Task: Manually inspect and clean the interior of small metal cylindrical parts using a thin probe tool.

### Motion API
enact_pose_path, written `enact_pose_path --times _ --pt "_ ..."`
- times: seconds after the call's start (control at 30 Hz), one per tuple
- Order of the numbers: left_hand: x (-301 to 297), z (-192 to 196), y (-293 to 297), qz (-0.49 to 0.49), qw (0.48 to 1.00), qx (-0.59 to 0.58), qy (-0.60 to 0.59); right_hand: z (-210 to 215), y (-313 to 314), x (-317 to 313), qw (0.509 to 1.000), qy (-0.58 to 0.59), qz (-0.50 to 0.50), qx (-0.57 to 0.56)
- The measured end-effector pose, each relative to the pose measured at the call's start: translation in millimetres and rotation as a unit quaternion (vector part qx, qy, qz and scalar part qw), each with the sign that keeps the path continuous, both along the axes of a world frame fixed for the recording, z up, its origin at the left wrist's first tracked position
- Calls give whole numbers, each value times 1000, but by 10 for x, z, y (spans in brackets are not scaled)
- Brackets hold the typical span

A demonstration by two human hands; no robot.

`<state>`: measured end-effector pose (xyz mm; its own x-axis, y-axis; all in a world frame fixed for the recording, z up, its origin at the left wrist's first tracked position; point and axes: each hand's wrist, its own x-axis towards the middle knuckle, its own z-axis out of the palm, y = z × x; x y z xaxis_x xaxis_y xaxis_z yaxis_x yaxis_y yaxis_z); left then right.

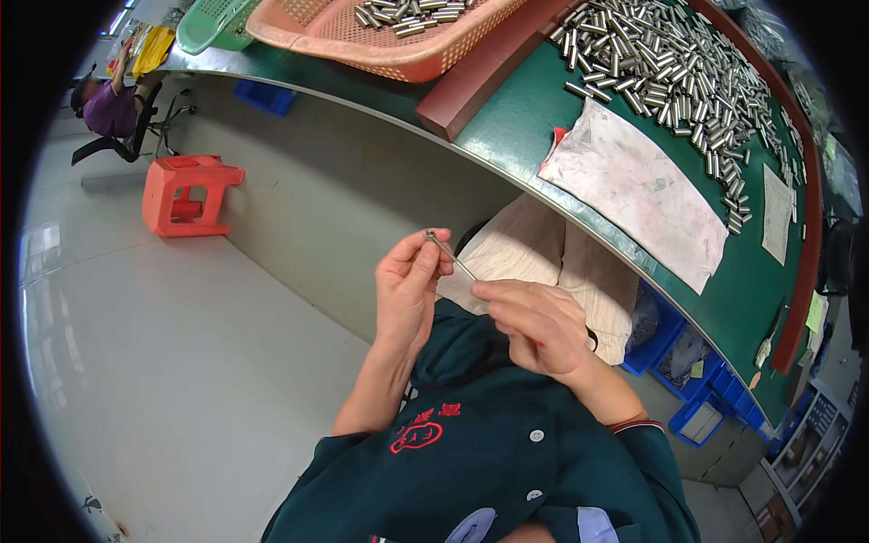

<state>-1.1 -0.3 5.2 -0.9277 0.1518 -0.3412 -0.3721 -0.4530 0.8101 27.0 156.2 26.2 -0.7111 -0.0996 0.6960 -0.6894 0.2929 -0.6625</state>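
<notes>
In front of my body, over my lap, a thin metal rod (455, 261) slants between my two hands. My left hand (407, 285) pinches its upper end, where a small shiny metal tip shows between thumb and fingers. The lower end sits in the fingertips of my right hand (539, 321), whose back faces up. Whether the tip is a separate part is too small to tell. Beyond my hands, a stained white cloth (638, 185) lies on the green tabletop (516, 131), beside a large heap of short metal cylinders (670, 72).
A pink basket (362, 56) with more cylinders stands near a green basket (213, 25). A red-brown bar (480, 77) crosses the tabletop. Paper (777, 214) lies at right. Blue bins (683, 362) sit under the table. At left are a red stool (187, 195) and a seated person (110, 110).
</notes>
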Motion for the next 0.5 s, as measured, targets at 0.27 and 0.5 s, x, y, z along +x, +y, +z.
enact_pose_path --times 0.27,0.5 --pt "-58 -130 -30 107 992 21 -55 72 69 38 996 80 31 -17" --pt "5 -2 43 -14 999 28 -13 -94 90 -5 983 15 -14 -184"
